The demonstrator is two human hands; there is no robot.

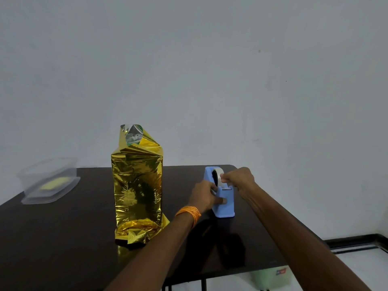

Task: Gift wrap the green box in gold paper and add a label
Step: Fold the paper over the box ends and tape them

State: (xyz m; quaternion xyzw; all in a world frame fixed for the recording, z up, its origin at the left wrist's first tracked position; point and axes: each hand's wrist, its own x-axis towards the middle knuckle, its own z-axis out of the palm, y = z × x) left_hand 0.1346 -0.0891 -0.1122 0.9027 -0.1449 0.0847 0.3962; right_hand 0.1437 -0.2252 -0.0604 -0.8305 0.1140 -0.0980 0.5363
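Grey wall [210,59] behind, dark desk [63,238] in front; desk's near edge and left side run out of frame, only the far-right corner shows whole. Green box is fully covered by the gold paper [137,185], so the box itself can't be seen; wrapped parcel stands upright left of centre on the desk; top end is not closed, paper crumpled there with its silver inside showing; bottom folds splay onto the desk. Clear container [49,181] at the far-left desk edge is blurred; something yellow inside, can't tell what. Pale green thing [266,278] below the desk at lower right is also too blurred to identify.

Blue tape dispenser [223,201] stands right of the parcel, near the far-right corner, apart from the parcel; bare desk between the two and in front of both.

Left hand [204,196] grips the dispenser body, fingers [222,200] curled round it, hiding part of its side; orange band [189,214] on that wrist. Right hand [239,178] pinches at the top of the tape roll [218,175]; the tape end itself is too small to make out.

Count: one parcel, one dispenser, one roll, one container, two hands.
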